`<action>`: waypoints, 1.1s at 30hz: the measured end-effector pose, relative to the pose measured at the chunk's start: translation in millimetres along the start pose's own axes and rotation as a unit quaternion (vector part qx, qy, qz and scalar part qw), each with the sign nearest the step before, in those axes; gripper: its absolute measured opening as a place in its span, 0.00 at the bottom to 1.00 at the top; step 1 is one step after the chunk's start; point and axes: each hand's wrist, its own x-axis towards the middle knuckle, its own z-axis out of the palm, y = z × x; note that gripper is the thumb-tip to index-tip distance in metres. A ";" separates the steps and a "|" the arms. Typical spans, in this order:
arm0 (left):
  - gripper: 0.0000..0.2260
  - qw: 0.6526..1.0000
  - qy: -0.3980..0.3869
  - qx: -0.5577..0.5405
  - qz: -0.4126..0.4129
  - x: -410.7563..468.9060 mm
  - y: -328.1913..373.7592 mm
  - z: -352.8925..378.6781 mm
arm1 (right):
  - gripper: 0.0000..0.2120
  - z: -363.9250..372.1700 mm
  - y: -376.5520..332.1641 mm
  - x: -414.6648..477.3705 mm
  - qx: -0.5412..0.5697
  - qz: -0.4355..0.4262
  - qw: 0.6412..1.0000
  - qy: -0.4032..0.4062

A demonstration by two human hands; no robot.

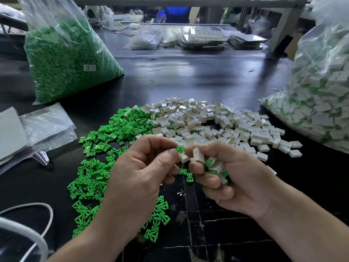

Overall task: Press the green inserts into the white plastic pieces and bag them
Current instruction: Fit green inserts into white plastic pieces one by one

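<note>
At the centre, the left hand (143,167) pinches one green insert (179,149) between thumb and forefinger, its other fingers curled. The insert stands nearly upright, long axis running about 12 to 6 o'clock, with its lower end at a white piece (198,155). How far it is seated there cannot be told. The right hand (226,178) grips that white piece between thumb and forefinger, long side tilted from 11 to 5 o'clock. Its remaining fingers curl round a clutch of finished pieces (217,168), white with green showing, held in the palm. Loose inserts (105,148) lie in a spread at 8 to 10 o'clock of the hands, and a heap of white pieces (207,121) lies at 12 to 2 o'clock; the two touch where they meet. A clear bag of inserts (66,59) stands at 10 o'clock, bearing a small white label (89,67) too blurred to read. A second clear bag (321,91), filled with white pieces showing green, slumps at 3 o'clock. Flat empty bags (47,125) lie at 9 o'clock and a white cable (37,214) loops at 8 o'clock. The table (188,72) is glossy black, scratched near the hands. At 12 o'clock, trays (204,38) and a blue bin (177,14) sit amid workshop clutter.
</note>
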 end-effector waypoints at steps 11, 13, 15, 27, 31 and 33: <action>0.05 0.999 -0.034 -0.010 -0.034 0.2 -1.7 -0.4 | 0.07 3.9 1.2 -1.1 -0.046 -0.019 0.998 0.037; 0.04 0.999 -0.037 -0.006 -0.033 -0.4 -1.3 0.0 | 0.06 3.2 0.9 -1.6 -0.052 -0.017 0.998 0.034; 0.03 0.999 -0.036 -0.005 -0.030 -0.5 -1.0 0.7 | 0.04 2.7 0.0 -2.4 -0.040 -0.014 0.999 0.027; 0.06 1.000 -0.016 0.004 -0.014 -0.3 1.7 -0.9 | 0.15 1.0 2.1 0.5 -0.039 -0.047 0.996 0.061; 0.07 1.000 -0.016 0.004 -0.017 0.5 1.8 -2.4 | 0.16 0.6 2.9 -0.1 -0.078 -0.046 0.995 0.044; 0.06 1.000 -0.020 0.019 -0.015 0.1 1.0 -3.0 | 0.09 2.1 2.9 -1.0 -0.106 -0.060 0.992 0.037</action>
